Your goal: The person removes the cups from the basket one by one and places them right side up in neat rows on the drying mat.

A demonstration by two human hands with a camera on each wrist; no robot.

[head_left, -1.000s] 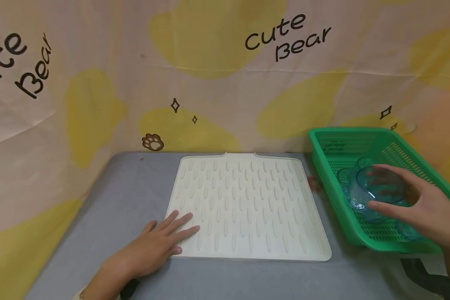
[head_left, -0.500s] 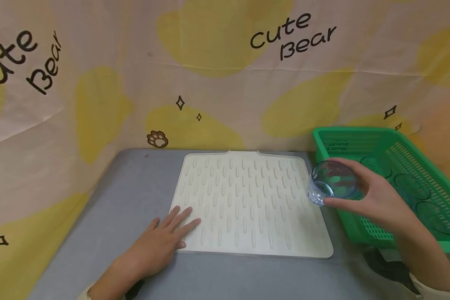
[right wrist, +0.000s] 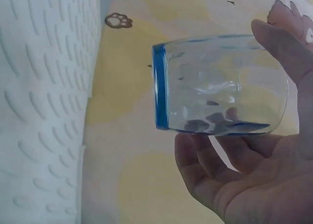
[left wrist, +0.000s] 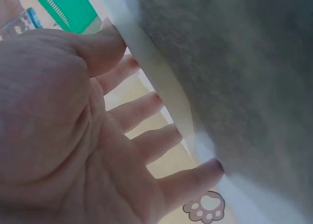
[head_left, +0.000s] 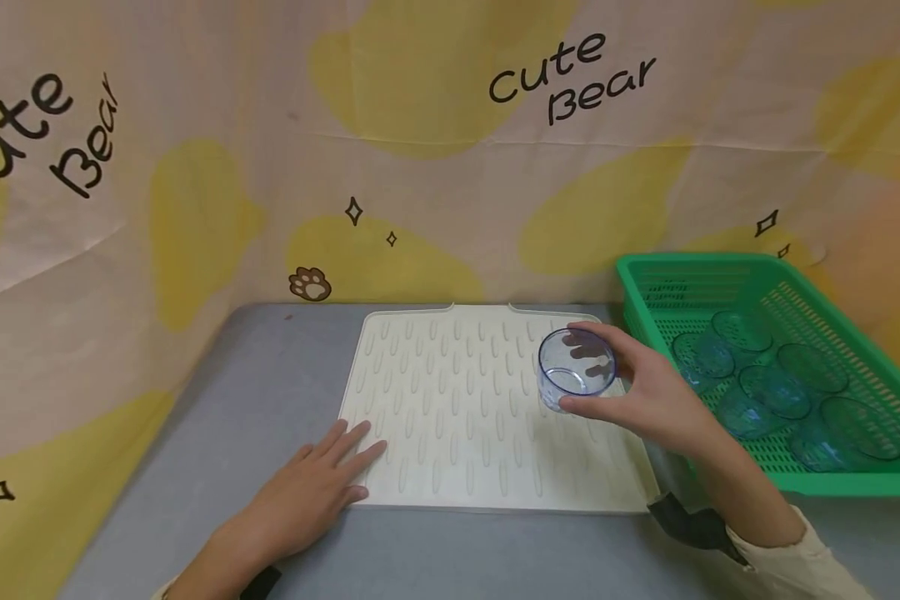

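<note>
My right hand [head_left: 656,396] holds a clear, bluish drinking glass [head_left: 558,385] by its sides, fingers behind and thumb in front. The glass is upright over the right half of a white ridged mat [head_left: 450,454]. In the right wrist view, a gap shows between the mat [right wrist: 44,106] and the bright blue band at one end of the glass [right wrist: 215,87]. My left hand [head_left: 307,492] rests, fingers spread, on the mat's left edge. The left wrist view shows its palm side, with the fingertips [left wrist: 171,133] partly hidden behind the edge.
To the right of the mat stands a green plastic basket [head_left: 802,483] with several similar glasses [head_left: 813,367] in it. The grey tabletop [head_left: 270,375] runs back to a printed cloth [head_left: 420,183] hanging behind.
My right hand has lifted the glass out of the basket and carried it left over the mat. The left hand has stayed on the mat's left edge.
</note>
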